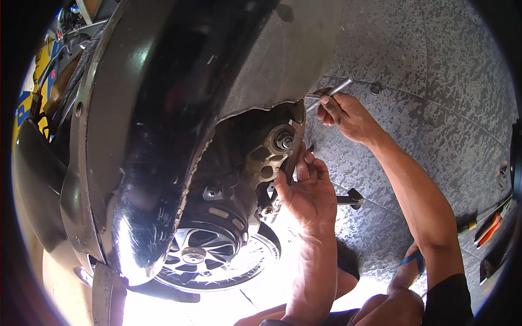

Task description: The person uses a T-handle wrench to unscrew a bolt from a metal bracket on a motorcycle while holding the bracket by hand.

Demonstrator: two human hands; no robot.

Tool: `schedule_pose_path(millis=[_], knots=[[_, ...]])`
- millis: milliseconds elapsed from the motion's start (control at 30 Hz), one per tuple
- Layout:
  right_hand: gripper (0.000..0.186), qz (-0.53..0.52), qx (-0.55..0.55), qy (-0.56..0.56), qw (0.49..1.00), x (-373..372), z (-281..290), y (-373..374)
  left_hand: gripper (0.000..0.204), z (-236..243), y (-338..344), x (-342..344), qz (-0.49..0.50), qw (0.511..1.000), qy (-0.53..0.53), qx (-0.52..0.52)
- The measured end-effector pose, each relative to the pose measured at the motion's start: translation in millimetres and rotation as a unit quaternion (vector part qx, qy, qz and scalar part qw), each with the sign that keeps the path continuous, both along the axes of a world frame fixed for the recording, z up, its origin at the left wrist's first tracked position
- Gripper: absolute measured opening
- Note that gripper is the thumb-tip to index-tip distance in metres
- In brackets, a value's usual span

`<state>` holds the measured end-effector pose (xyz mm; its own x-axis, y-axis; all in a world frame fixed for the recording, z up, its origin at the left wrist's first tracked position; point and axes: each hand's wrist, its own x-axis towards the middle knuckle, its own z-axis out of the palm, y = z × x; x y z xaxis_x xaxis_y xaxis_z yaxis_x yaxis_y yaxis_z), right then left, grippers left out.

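Note:
My left hand [311,198] has its thumb and curled fingers around a dark, flat metal arm [297,142] on the underside of a scooter [155,108]. Right beside this arm, a threaded axle end [284,140] sticks out of a light metal hub casting [266,163]. Farther up and to the right, my right hand [348,117] grips a silver rod-shaped tool [340,90] that resembles a T-handle wrench. Its left end reaches behind the body panel's edge, where I cannot see it. Below the casting is a spoked-pattern wheel [193,256].
Grey mottled tiles [451,65] cover the floor at right. A small round metal part [375,89] lies there. A dark stand foot [353,199] juts out past my left wrist. Orange-handled pliers [491,228] and other tools lie at the far right. Bright light glares beneath the wheel.

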<state>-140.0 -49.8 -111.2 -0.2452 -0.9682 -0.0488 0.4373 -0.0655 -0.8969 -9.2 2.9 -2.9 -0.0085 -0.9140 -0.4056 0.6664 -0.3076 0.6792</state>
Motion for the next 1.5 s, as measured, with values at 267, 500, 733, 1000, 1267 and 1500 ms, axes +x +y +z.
schedule_pose_path(millis=[267, 500, 733, 1000, 1267, 1500], knots=[[0.04, 0.013, 0.023, 0.024, 0.999, -3.0, 3.1, -2.6, 0.043, 10.1, 20.9, 24.2, 0.042, 0.996, 0.079, 0.018], [0.042, 0.026, 0.05, 0.011, 0.998, -6.4, 2.5, 0.1, 0.033, 7.6, 38.6, 67.7, 0.034, 0.997, 0.063, -0.025], [0.041, 0.029, 0.062, 0.032, 0.997, -7.3, 7.5, -1.1, 0.027, -4.0, 39.2, 90.7, 0.066, 0.993, 0.102, -0.012], [0.039, 0.03, 0.059, 0.014, 0.998, -7.1, 5.0, -1.9, 0.026, -1.2, 34.0, 101.2, -0.023, 0.999, 0.028, -0.035], [0.039, 0.032, 0.055, 0.035, 0.997, -6.1, 6.1, -3.9, 0.022, 15.6, 42.9, 99.1, -0.065, 0.943, -0.286, -0.154], [0.039, 0.017, 0.05, 0.023, 0.998, -6.1, 0.9, -3.8, 0.039, 18.4, 44.3, 83.8, 0.0, 0.91, -0.4, -0.111]])
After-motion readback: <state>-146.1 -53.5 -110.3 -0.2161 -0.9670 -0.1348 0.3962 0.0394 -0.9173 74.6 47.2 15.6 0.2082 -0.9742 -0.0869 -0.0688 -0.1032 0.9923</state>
